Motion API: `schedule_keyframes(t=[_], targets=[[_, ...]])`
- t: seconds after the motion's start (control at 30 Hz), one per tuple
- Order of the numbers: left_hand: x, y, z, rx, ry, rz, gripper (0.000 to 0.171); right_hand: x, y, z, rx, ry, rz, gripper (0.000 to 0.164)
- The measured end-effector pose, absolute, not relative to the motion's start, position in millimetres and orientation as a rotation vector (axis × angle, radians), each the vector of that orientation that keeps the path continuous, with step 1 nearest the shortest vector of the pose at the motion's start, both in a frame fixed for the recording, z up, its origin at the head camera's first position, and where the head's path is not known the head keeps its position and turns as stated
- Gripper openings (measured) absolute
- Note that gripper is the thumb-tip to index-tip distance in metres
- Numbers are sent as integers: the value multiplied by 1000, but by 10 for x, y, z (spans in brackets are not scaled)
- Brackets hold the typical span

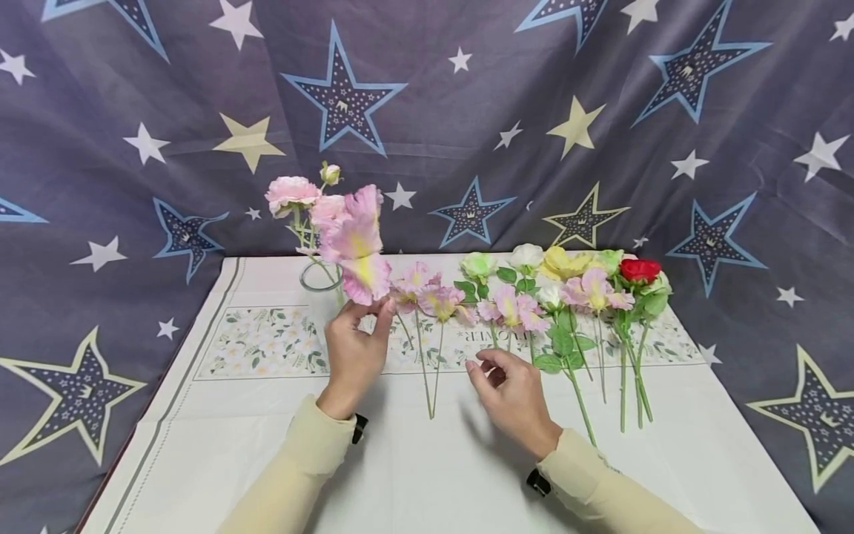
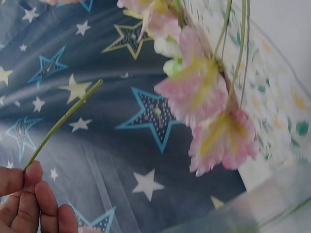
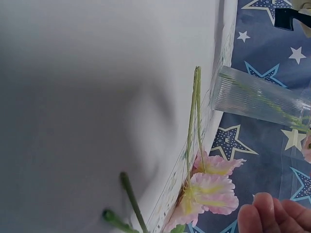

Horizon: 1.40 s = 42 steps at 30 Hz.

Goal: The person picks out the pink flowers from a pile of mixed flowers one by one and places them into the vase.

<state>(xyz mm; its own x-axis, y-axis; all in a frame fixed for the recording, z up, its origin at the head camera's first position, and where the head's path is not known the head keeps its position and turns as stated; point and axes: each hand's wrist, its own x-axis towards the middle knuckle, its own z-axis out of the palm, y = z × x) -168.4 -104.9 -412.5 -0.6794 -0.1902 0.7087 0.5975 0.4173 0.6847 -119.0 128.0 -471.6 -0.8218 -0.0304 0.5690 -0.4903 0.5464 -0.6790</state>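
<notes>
My left hand (image 1: pixel 356 348) pinches the thin green stem (image 2: pixel 63 121) of a large pink flower with a yellow centre (image 1: pixel 360 248). The bloom is upright in the head view, and the stem's free end shows past my fingertips in the left wrist view. Just behind that hand stands a clear ribbed vase (image 3: pixel 257 97) with pink blooms (image 1: pixel 293 193) and a bud rising out of it. My right hand (image 1: pixel 510 393) hovers above the table with loosely curled fingers, holding nothing. Two pink flowers (image 1: pixel 440 300) lie between the hands, stems pointing towards me.
More flowers lie in a row to the right: green-white roses (image 1: pixel 479 265), pink ones (image 1: pixel 514 308), a yellow one (image 1: pixel 563 263) and a red rose (image 1: pixel 640 270). Under them runs a floral printed strip (image 1: pixel 260 341) on the white tablecloth (image 1: pixel 427 475). A star-patterned curtain (image 1: pixel 427 111) hangs behind.
</notes>
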Motion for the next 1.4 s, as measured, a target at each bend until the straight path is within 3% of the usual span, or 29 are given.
schedule_keyframes(t=[1.4], targets=[[-1990, -1772, -3396, -142, -1567, -1228, 9, -1211, 1361, -4671, 380, -2276, 1233, 14]])
